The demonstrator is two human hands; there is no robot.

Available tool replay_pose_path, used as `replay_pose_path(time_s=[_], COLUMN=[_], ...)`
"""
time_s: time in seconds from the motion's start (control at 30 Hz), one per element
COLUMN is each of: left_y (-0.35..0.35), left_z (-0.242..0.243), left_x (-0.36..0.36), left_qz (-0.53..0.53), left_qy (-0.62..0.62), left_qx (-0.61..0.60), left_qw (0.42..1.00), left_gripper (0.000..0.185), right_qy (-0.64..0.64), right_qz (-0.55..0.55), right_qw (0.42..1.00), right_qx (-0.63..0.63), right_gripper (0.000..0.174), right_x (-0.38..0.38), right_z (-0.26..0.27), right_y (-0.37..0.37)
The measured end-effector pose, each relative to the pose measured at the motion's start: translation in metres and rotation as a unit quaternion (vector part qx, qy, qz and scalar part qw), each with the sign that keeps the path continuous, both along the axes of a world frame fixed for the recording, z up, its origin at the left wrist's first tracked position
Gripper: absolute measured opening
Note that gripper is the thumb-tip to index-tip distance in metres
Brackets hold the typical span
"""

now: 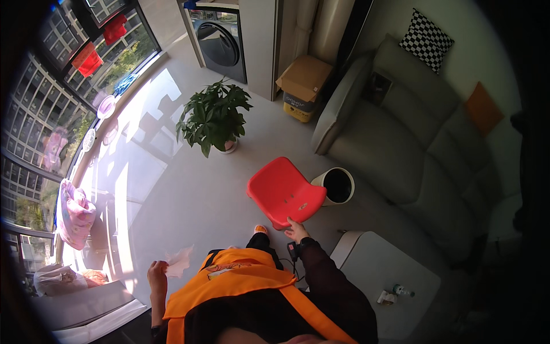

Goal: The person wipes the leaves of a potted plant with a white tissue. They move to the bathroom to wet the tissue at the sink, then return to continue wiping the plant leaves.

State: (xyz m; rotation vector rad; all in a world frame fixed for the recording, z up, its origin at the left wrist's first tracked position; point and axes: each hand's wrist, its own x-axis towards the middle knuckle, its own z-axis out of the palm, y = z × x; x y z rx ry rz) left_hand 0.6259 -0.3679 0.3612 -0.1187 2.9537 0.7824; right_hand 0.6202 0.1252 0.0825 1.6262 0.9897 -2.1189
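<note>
A thin, pale pink sheet (179, 262), a cloth or tissue, hangs from the fingers of my left hand (157, 271), out to the side over the floor. My right hand (297, 231) grips the near edge of a small red plastic chair (279, 189), thumb on top and fingers at the rim. A sticker shows on the chair near its right side. Behind that side stands a cream waste bin (319, 179) with a dark inside, partly covered by the chair. Whether the chair's legs touch the floor cannot be seen.
A leafy potted plant (215, 114) stands ahead. To the right are a grey sofa (378, 142) and a low table (386, 262) with a plastic bottle (403, 290). A cardboard box (305, 77) and a washing machine (219, 43) are farther off. Windows line the left, near a pink bundle (76, 215).
</note>
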Motion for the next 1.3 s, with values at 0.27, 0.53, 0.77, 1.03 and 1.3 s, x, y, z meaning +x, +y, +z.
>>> replay_pose_path(time_s=[0.27, 0.53, 0.77, 1.03, 1.3], left_y=[0.014, 0.006, 0.013, 0.039, 0.045], left_z=[0.011, 0.012, 0.012, 0.016, 0.012], left_x=[-0.007, -0.001, -0.018, -0.049, -0.066], left_qz=[-0.008, 0.008, -0.005, -0.048, -0.082], left_qy=[-0.032, -0.053, -0.064, -0.069, -0.047], left_qx=[-0.04, -0.042, -0.028, -0.006, -0.054], left_qw=[0.999, 0.998, 0.998, 0.996, 0.994], left_gripper=[0.015, 0.017, 0.02, 0.02, 0.017], right_qy=[-0.073, -0.052, -0.06, -0.14, -0.138], right_qz=[-0.086, -0.189, -0.146, -0.084, -0.111], right_qw=[0.994, 0.979, 0.983, 0.98, 0.984], right_qx=[0.004, 0.051, 0.098, 0.117, 0.027], right_gripper=[0.062, 0.044, 0.045, 0.048, 0.048], right_x=[-0.003, -0.018, -0.006, 0.038, 0.105], right_z=[-0.037, -0.061, -0.084, -0.039, -0.04], right_y=[0.012, 0.0, -0.012, -0.035, -0.04])
